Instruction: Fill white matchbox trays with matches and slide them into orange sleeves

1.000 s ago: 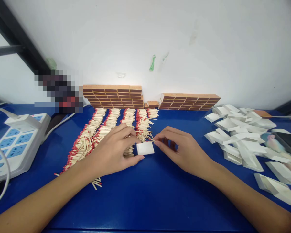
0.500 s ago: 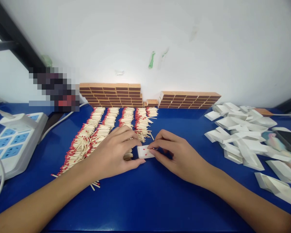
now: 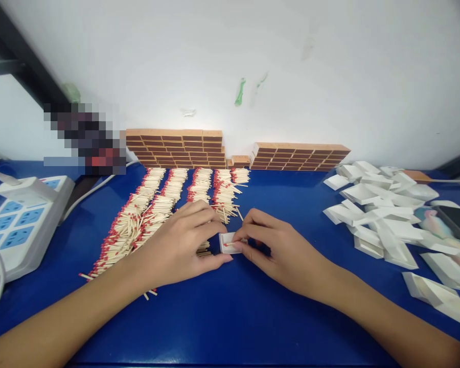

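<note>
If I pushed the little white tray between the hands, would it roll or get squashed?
The white tray probably won't roll, because it's boxy with straight sides. It might squash, since its walls look thin. It may slide easily on the shiny blue table.

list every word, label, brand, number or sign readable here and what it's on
No text can be read.
White power strip with blue socket panels: any print is too small or blurred.
Stacked orange-and-brown rectangular cardboard boxes: any marks are too small to read.
Small white rectangular tray: no lettering visible.
</note>
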`<state>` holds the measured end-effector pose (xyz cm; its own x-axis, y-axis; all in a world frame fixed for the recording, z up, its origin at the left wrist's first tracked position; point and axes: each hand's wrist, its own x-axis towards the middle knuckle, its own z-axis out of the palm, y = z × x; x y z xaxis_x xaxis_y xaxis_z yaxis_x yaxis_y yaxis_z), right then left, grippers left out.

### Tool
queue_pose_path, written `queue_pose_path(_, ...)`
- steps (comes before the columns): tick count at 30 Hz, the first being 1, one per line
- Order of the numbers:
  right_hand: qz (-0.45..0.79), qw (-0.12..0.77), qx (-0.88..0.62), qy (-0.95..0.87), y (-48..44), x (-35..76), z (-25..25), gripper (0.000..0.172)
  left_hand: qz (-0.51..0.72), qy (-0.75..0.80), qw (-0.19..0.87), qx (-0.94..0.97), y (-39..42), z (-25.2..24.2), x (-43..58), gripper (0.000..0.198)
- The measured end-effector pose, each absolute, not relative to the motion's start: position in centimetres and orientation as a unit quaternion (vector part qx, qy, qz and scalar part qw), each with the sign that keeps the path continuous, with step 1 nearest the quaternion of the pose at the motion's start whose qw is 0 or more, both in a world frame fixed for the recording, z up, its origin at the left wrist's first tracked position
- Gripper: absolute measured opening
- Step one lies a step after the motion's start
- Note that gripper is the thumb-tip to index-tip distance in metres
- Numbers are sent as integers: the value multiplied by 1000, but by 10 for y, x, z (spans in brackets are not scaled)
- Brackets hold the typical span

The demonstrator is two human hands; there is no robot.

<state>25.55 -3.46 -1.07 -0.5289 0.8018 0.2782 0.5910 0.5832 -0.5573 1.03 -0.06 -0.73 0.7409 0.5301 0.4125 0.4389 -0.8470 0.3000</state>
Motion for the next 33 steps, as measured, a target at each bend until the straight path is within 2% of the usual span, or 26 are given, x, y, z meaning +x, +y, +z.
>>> queue_pose_path(5,219,270,-421,-838,-34,258,-9,15,250,257,95,929,0,-7,10,23)
queue_pose_path(9,179,310,-502,-787,-24,265,-10,14,239,263,93,930,0,-5,9,25)
queue_pose_path(15,131,273,-588,-750,-2,260,-22,21,231,256,99,933,-3,-5,9,27)
queue_pose_path(19,123,233,-604,-752,6,259,-26,14,225,251,97,937,-5,-5,10,27)
queue_pose_path(23,128,211,-621,-744,6,266,-24,15,219,249,93,939,-5,-3,10,26)
queue_pose_path(30,189,302,-603,-713,-2,248,-20,16,218,247,77,941,-7,-4,8,27)
queue_pose_path(33,204,296,-595,-719,-2,234,-21,12,226,232,69,944,-9,-5,10,25)
